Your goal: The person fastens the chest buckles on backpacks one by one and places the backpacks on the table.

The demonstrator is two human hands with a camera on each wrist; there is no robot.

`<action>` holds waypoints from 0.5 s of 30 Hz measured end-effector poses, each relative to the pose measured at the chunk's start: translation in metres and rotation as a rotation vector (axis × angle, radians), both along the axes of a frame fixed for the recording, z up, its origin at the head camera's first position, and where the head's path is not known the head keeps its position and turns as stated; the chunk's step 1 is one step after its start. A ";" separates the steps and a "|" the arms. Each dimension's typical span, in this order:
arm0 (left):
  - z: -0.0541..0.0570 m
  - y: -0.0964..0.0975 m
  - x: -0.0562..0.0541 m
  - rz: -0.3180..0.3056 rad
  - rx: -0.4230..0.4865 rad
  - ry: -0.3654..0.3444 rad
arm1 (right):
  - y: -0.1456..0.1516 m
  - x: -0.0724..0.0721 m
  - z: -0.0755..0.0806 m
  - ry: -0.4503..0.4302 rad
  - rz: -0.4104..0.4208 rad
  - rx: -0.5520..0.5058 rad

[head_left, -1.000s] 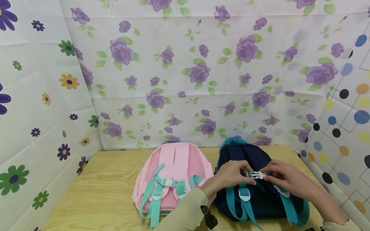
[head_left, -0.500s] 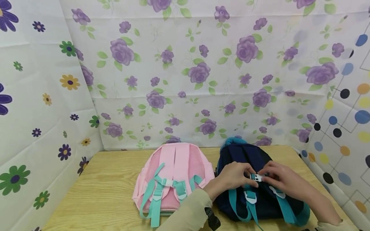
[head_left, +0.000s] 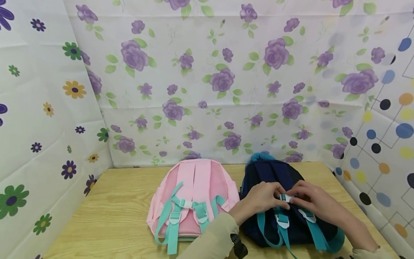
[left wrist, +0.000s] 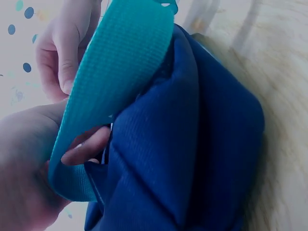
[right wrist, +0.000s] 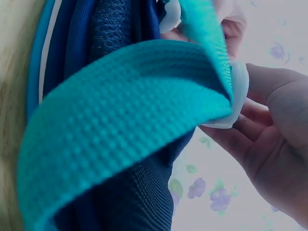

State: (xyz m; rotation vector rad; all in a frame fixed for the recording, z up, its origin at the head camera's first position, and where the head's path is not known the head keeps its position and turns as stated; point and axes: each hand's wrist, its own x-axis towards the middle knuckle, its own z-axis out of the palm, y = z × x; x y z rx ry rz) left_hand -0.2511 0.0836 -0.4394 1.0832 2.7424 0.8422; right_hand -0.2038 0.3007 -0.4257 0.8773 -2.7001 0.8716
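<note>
A navy backpack (head_left: 275, 230) with teal straps lies on the table at the right, its strap side up. Over its middle, a white plastic side-release buckle (head_left: 286, 198) on teal webbing sits between both hands. My left hand (head_left: 263, 196) pinches the buckle's left end, while thumb and fingers of my right hand (head_left: 318, 201) grip its right end. The two halves appear pushed together, though fingertips partly cover them. In the left wrist view, a wide teal strap (left wrist: 115, 62) hides part of the left hand. A white strap adjuster (right wrist: 239, 94) shows before the right hand in the right wrist view.
A pink backpack (head_left: 194, 180) lies just left of the navy one, its teal straps joined by a white buckle (head_left: 186, 204). Both bags rest on a wood-grain table (head_left: 106, 208). Flower-patterned cloth (head_left: 200, 133) hangs behind, with patterned cloths at both sides.
The white buckle's halves have come closer together, its prongs now mostly covered. The right hand has shifted slightly left; the left hand moved a little right. The pink backpack stays put.
</note>
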 end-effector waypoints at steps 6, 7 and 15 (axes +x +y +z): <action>0.002 -0.010 -0.002 -0.027 -0.031 0.017 | -0.001 -0.002 -0.003 -0.070 0.016 -0.002; 0.002 -0.013 -0.002 -0.029 -0.026 0.016 | 0.000 -0.003 -0.004 -0.070 0.019 -0.001; 0.016 -0.048 -0.014 -0.008 0.038 0.006 | 0.004 -0.002 -0.003 -0.030 0.013 -0.015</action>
